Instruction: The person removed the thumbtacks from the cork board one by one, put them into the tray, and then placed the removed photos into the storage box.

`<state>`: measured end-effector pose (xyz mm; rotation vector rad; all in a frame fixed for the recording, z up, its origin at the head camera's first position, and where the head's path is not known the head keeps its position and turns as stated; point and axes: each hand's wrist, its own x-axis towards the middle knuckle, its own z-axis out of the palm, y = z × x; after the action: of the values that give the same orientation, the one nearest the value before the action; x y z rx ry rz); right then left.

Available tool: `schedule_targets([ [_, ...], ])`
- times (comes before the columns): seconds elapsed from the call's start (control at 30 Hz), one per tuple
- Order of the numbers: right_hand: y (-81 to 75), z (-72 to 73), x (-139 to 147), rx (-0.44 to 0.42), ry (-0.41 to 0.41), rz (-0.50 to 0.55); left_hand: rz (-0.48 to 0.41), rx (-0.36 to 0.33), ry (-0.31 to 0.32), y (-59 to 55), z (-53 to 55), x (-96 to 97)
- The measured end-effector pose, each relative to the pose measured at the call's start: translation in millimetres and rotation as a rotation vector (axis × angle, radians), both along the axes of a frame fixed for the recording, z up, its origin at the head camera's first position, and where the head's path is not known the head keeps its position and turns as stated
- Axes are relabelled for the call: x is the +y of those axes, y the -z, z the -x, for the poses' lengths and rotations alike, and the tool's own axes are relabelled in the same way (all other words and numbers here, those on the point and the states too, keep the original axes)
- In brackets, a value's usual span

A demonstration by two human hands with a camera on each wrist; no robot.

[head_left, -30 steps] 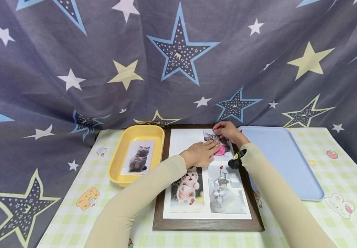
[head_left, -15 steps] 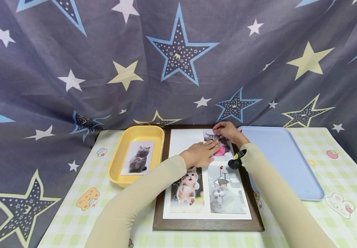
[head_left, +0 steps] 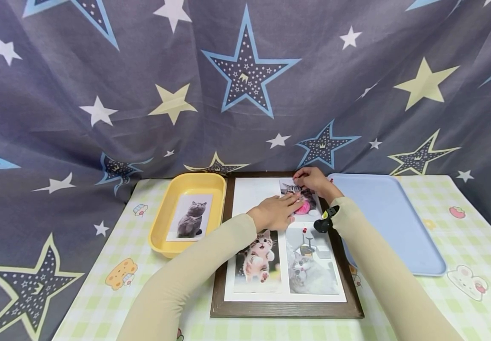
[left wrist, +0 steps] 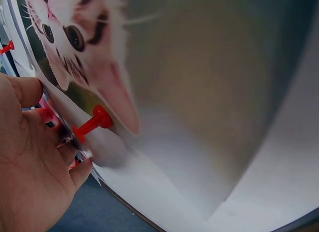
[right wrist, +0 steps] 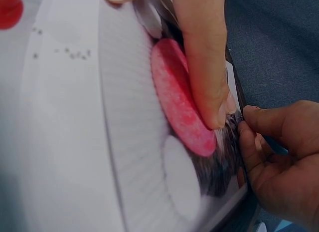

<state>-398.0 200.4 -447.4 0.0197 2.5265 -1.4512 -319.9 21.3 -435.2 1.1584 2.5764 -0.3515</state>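
My left hand (head_left: 272,213) lies with extended fingers on the upper-right cat photo (head_left: 306,208), pressing it against the white board. At that photo's top edge, my right hand (head_left: 315,183) pinches a red push pin (head_left: 295,178) between thumb and index finger. In the right wrist view the right hand (right wrist: 286,157) is at the photo's edge, its fingertips mostly covering the pin. Below are a kitten photo (head_left: 258,265) and a white cat photo (head_left: 313,274). Red push pins hold them: one pin (left wrist: 97,119) in the left wrist view, another pin (head_left: 304,230) in the head view.
A dark wooden frame (head_left: 288,310) surrounds the board. To its left, a yellow tray (head_left: 156,237) holds a grey cat photo (head_left: 191,218). A pale blue tray (head_left: 390,213) is at the right, partly behind the right forearm. A star-patterned curtain (head_left: 245,142) hangs behind the table.
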Motion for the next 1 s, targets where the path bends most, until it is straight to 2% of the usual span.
schedule_targets([
  [0.33,0.3,-1.4,0.1,-0.001,0.009,0.013,0.005,0.015,0.006,-1.1,-1.2,0.4],
  [0.5,0.4,-1.6,0.8,0.000,0.012,0.056,0.004,0.020,0.012,-1.4,-0.9,-0.1],
  [0.77,0.1,0.3,3.1,-0.059,0.049,0.132,-0.004,0.020,0.011,-2.8,-0.3,-0.9],
  [1.0,0.4,-0.9,4.8,-0.076,0.036,0.153,-0.010,0.015,0.005,-3.1,-2.2,-0.8],
])
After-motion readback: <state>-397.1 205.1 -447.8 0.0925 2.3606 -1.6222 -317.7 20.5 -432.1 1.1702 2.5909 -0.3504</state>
